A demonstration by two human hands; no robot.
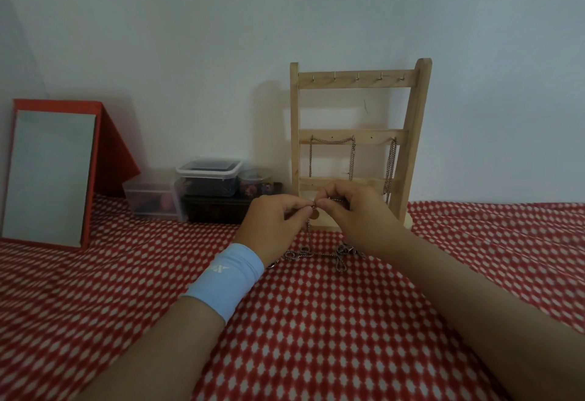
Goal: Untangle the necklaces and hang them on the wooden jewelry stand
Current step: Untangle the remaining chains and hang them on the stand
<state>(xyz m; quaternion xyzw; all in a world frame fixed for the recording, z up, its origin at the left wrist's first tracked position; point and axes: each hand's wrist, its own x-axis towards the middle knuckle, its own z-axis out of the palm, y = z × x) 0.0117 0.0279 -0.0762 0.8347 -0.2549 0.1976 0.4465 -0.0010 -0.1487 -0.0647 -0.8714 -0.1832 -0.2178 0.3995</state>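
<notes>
Over the red cloth [316, 321], left hand [272, 220] and right hand [351, 210] both pinch one chain [308, 229], just before the stand [354, 79] holding hung chains [332, 141].

place: home, likely bedroom | signs: red patterned cloth [316, 321], standing mirror [50, 176], storage boxes [207, 176]
</notes>
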